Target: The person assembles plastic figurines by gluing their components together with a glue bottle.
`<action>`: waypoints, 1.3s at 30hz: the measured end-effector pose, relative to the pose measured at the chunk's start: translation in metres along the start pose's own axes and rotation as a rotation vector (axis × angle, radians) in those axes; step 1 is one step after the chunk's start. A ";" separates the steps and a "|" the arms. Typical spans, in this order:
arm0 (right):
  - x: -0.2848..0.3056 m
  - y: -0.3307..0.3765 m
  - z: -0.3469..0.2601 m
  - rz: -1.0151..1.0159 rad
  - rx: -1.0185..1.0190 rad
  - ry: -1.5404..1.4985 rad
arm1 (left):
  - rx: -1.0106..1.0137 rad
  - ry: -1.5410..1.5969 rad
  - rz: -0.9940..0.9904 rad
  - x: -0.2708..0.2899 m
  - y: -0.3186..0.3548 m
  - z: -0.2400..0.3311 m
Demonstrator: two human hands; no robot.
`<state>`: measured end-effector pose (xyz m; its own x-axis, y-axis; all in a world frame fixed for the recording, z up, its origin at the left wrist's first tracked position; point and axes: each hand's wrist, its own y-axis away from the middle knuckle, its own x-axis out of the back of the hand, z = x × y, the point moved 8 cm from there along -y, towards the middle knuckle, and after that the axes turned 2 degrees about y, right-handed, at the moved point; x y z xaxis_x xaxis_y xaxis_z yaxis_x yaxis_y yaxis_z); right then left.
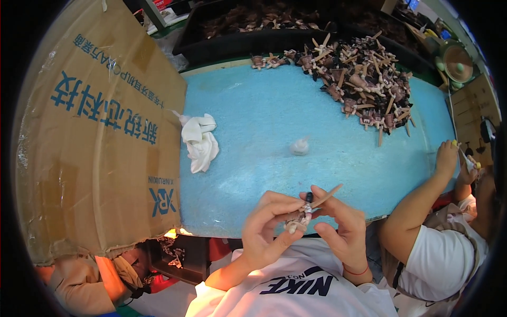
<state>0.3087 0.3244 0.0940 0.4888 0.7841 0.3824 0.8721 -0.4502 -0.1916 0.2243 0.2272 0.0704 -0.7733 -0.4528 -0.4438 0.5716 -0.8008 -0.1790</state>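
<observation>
Close in front of me, over the near edge of the table, my left hand (272, 226) pinches a small toy figurine (302, 217) between thumb and fingers. The figurine has a dark head, a pale body and brownish parts, and lies tilted in the grip. A long flat tan sword-like piece (330, 194) sticks out from it toward the upper right. My right hand (342, 224) steadies the figurine from the other side, its bent fingers at the head and the tan piece. Its thumb stands a little off. Fingers partly hide the figurine's body.
A large pile of similar figurines (364, 84) covers the far right of the blue tabletop (253, 137). Black bins (232, 39) stand behind. A white cloth (199, 142) and a crumpled clear wad (299, 147) lie on the table. A big cardboard box (95, 148) borders the left; a co-worker's arm (417, 211) reaches in right.
</observation>
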 end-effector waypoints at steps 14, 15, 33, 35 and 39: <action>-0.030 -0.004 0.016 -0.115 -0.111 -0.693 | -0.357 -0.805 0.090 -0.005 0.009 0.040; -0.032 -0.004 0.020 -0.121 -0.113 -0.690 | -0.357 -0.803 0.097 -0.006 0.008 0.042; -0.054 -0.002 0.056 -0.029 -0.184 -1.225 | -0.293 -1.151 -0.050 -0.036 -0.004 0.053; -0.052 -0.002 0.053 -0.042 -0.105 -1.195 | -0.288 -1.108 -0.037 -0.037 -0.004 0.054; -0.050 -0.001 0.050 -0.032 -0.055 -1.216 | -0.291 -1.098 -0.046 -0.040 -0.004 0.055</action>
<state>0.2840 0.3071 0.0294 0.1945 0.6704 -0.7160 0.8966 -0.4175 -0.1474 0.2378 0.2267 0.1371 -0.5356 -0.6388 0.5524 0.4675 -0.7690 -0.4359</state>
